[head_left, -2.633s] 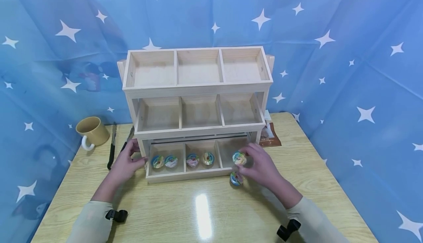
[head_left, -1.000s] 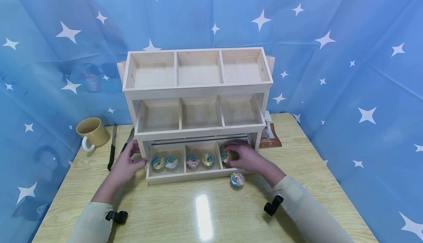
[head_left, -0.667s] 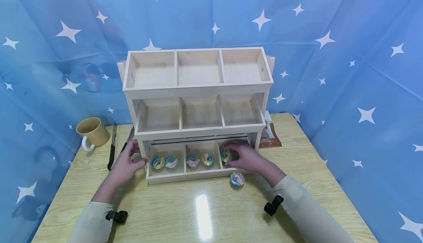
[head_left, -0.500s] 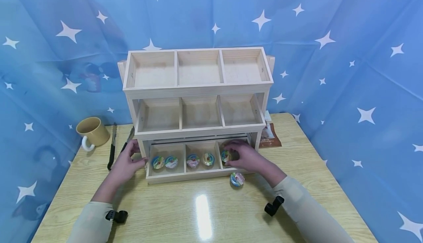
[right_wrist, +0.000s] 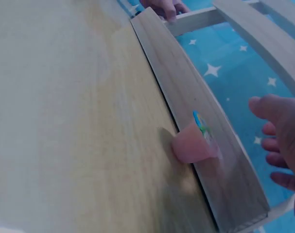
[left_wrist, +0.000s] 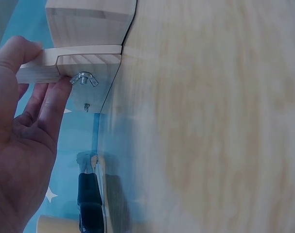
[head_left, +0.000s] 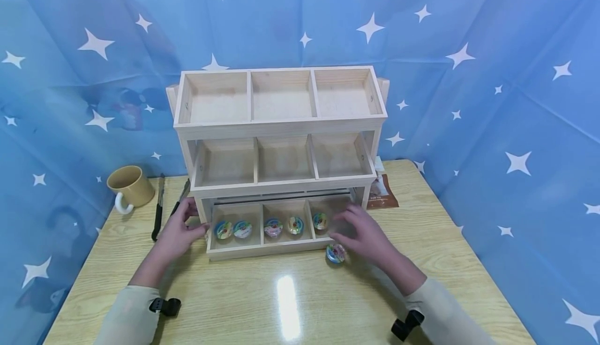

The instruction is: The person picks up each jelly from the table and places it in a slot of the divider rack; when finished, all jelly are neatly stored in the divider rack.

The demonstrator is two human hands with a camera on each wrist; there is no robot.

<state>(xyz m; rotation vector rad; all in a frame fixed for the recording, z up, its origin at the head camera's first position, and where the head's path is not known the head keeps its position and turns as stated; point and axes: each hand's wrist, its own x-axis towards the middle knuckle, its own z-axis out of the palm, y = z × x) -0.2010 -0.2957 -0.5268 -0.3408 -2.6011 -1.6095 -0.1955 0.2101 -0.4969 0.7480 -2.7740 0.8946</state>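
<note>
A three-tier wooden shelf (head_left: pixel 280 129) stands at the back of the table, each tier split into three compartments. My left hand (head_left: pixel 180 232) grips its lower left side; in the left wrist view the thumb lies on one side of a wooden bar (left_wrist: pixel 40 73) and the fingers on the other. In the bottom tier's right compartment sits a jelly cup (head_left: pixel 320 221). To its right hovers my right hand (head_left: pixel 367 234), fingers apart and holding nothing. A pink jelly cup (right_wrist: pixel 193 144) rests on the table before the bottom tier's front board (right_wrist: pixel 200 107).
Two jelly cups (head_left: pixel 233 230) lie in the bottom left compartment and two more cups (head_left: pixel 284 226) in the middle one. Left of the shelf are a tan mug (head_left: pixel 132 186) and black-handled knives (head_left: pixel 158 214). A brown packet (head_left: pixel 382 194) lies behind its right side.
My right hand carried a jelly cup into the bottom right compartment, released it there and drew back to the right. The left hand has kept its hold.
</note>
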